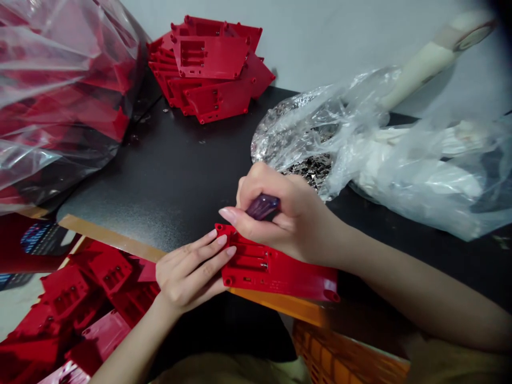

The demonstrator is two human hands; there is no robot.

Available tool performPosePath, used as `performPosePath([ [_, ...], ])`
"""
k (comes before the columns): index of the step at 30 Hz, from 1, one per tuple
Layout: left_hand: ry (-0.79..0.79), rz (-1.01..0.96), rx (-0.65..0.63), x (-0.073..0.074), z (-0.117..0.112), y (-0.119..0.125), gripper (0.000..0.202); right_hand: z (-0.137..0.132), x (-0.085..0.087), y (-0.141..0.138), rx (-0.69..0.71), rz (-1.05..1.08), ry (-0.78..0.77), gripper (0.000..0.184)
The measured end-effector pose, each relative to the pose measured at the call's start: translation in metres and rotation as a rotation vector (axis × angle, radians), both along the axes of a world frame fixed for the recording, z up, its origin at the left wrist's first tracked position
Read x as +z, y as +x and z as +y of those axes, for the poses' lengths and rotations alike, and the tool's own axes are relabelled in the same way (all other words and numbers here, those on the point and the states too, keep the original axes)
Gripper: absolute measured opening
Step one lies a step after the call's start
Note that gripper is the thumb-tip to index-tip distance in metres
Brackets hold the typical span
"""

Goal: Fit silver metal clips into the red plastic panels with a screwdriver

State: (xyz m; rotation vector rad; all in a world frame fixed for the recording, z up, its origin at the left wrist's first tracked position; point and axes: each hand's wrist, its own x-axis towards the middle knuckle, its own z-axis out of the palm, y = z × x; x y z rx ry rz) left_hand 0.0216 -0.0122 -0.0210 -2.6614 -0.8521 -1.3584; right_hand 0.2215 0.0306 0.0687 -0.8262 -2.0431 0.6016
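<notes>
Right hand (290,218): curled closed around purple tool handle (263,207), forefinger on panel
Left hand (188,274): open, fingers together, lying on panel's edge
Red plastic panel (280,277): flat, corner bosses

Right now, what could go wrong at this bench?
The purple-handled tool in the right hand has its tip hidden, right by the left hand, so a slip might catch those fingers. The red plastic panel sits at the table edge and could tip off if pushed. The clear bag of small metal parts lies close behind the right hand and might get knocked.
</notes>
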Motion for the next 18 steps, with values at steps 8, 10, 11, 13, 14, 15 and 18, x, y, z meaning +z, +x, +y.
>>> performPosePath([
  [8,0.004,-0.003,-0.004,-0.0013,-0.0007,0.0003,0.029,0.0017,0.0020,-0.0006,0.046,0.013,-0.021,0.022],
  [10,0.009,-0.003,0.002,-0.0009,-0.0005,0.0006,0.030,0.0031,0.0012,-0.0003,0.064,0.028,0.006,0.021],
  [11,0.010,-0.001,0.005,-0.0005,-0.0004,0.0009,0.030,0.0033,0.0010,0.0000,0.076,0.033,0.023,0.020],
  [13,0.009,-0.005,0.009,0.0004,-0.0003,0.0013,0.030,0.0028,0.0007,0.0007,0.104,0.044,0.049,0.020],
  [14,0.007,-0.007,0.010,0.0007,-0.0003,0.0015,0.029,0.0022,0.0003,0.0008,0.111,0.044,0.057,0.020],
  [15,0.006,-0.010,0.010,0.0010,-0.0004,0.0017,0.029,0.0015,-0.0002,0.0006,0.108,0.042,0.061,0.020],
  [18,0.010,-0.021,0.006,0.0011,-0.0003,0.0017,0.027,0.0001,-0.0028,-0.0006,0.066,0.051,0.059,0.022],
])
